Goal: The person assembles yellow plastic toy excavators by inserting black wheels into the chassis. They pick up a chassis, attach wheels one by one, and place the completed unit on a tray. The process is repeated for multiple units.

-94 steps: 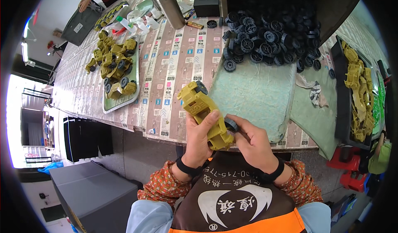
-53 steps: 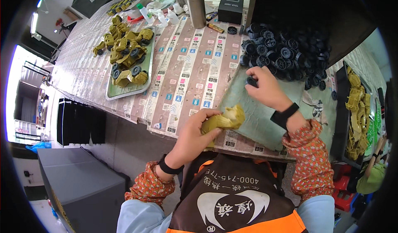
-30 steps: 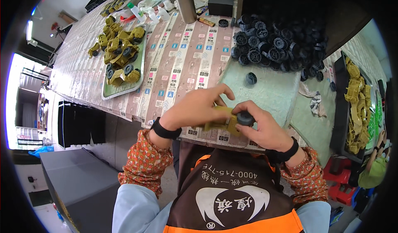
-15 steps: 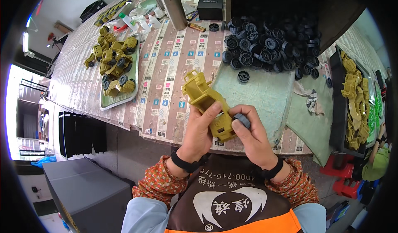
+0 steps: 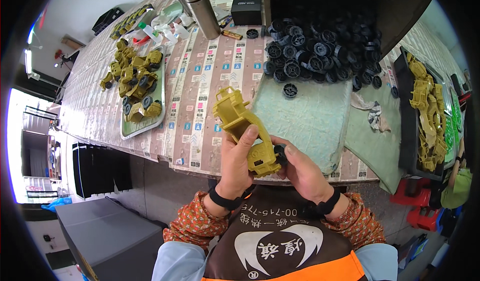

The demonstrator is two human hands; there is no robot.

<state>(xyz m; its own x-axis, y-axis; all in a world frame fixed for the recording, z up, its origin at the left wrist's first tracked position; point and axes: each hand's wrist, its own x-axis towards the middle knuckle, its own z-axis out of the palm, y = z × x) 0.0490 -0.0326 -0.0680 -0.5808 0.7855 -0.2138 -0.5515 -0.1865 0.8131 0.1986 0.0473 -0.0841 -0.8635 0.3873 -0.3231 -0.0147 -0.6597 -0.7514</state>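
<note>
My left hand is closed around the lower part of a yellow plastic toy vehicle body, its thumb lying across the open middle. The body is tilted above the table's near edge. In my right hand a dark toy wheel is pinched between thumb and fingers. That wheel sits against the right side of the body's near end; whether it is on an axle I cannot tell. Beyond my hands, a heap of dark wheels covers the far part of the table, and a single wheel lies apart in front of it.
To the left, a metal tray carries yellow vehicle bodies, some with wheels. A black bin at the right holds more yellow bodies. A steel flask and a black box stand at the back. Red stools are low at the right.
My right hand has brought the wheel from beside the yellow body to against its side and has turned the wheel. The body has shifted slightly left and become more upright.
</note>
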